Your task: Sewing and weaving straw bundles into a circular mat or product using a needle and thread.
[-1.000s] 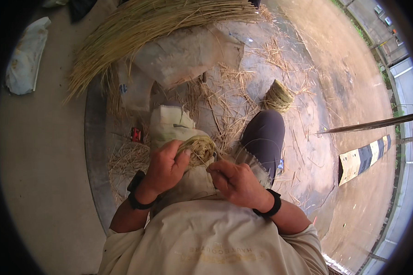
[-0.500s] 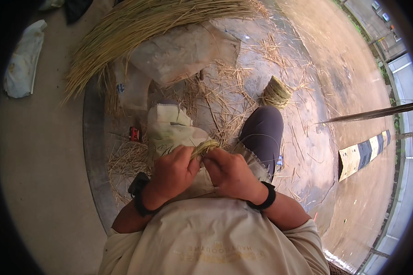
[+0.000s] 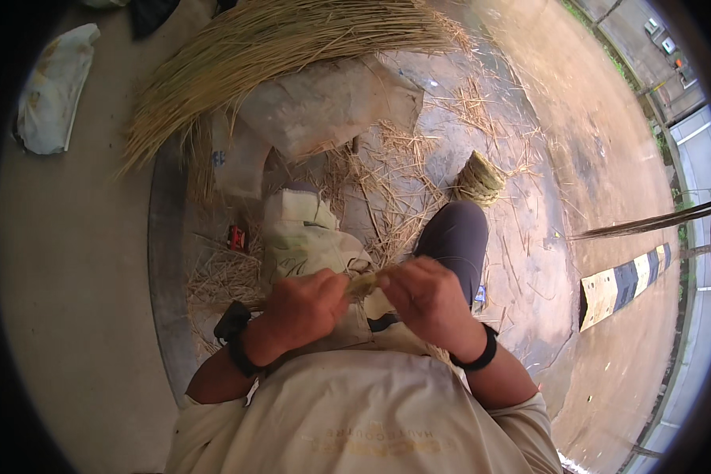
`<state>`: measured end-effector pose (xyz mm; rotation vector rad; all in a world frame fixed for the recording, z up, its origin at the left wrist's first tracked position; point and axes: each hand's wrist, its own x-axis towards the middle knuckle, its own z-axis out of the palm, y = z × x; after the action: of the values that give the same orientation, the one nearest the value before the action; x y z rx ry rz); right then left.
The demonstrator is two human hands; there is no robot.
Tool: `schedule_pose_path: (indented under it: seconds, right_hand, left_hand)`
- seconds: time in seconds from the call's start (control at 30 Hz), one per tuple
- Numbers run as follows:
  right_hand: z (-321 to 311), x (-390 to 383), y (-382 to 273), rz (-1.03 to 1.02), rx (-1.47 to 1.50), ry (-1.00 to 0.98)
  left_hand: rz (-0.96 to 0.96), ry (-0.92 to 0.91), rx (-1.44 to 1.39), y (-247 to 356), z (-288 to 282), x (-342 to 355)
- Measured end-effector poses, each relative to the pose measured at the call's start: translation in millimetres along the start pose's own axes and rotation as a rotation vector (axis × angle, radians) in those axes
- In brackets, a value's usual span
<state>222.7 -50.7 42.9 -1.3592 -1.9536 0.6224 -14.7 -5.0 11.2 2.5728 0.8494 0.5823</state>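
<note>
My left hand [image 3: 304,312] is closed on a yellow-green straw strand [image 3: 363,284] at my lap, its fingers curled and knuckles up. My right hand [image 3: 434,304] pinches the same strand farther right, slightly higher, with a gap between the two hands. Part of the straw is hidden behind my fingers. A pale, worn cloth [image 3: 304,237] covers my left leg, and my right knee [image 3: 458,237] is in dark trousers. A coiled straw piece [image 3: 479,180] rests just beyond that knee.
A long straw bundle [image 3: 276,35] lies across the top over translucent plastic sheeting [image 3: 332,103]. Loose stalks litter the metal sheet [image 3: 521,261]. A small red item [image 3: 237,237] is left of my legs, a white sack [image 3: 55,87] top left, a striped board [image 3: 624,280] at right.
The round bundle seen between my hands earlier now shows as a stretched strand. My right hand has moved up and rightward, widening the gap from my left hand.
</note>
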Motion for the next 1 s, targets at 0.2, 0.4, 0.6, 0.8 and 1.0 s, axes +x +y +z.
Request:
schedule_pose_path:
  seconds: [0.2,0.4,0.6,0.8,1.0]
  right_hand:
    - [21.4,13.1,12.7,0.123,0.116,-0.121]
    - [18.1,24.7,25.9,0.299,0.568,0.004]
    - [-9.9,1.4,-3.0,0.446,1.512,0.158]
    - [-98.3,-40.8,-0.4,-0.064,0.131,-0.050]
    - [-202.7,-144.0,112.0,0.550,-0.582,0.355]
  left_hand:
    - [0.143,-0.063,0.045,17.8,1.7,6.9]
    - [0.175,-0.073,-0.010,21.7,2.0,3.2]
    - [0.106,-0.137,0.021,-4.2,1.2,-6.9]
    - [-0.273,-0.116,0.242,-86.6,-76.7,-37.3]
    - [-0.542,-0.126,0.618,-162.0,-150.8,-95.2]
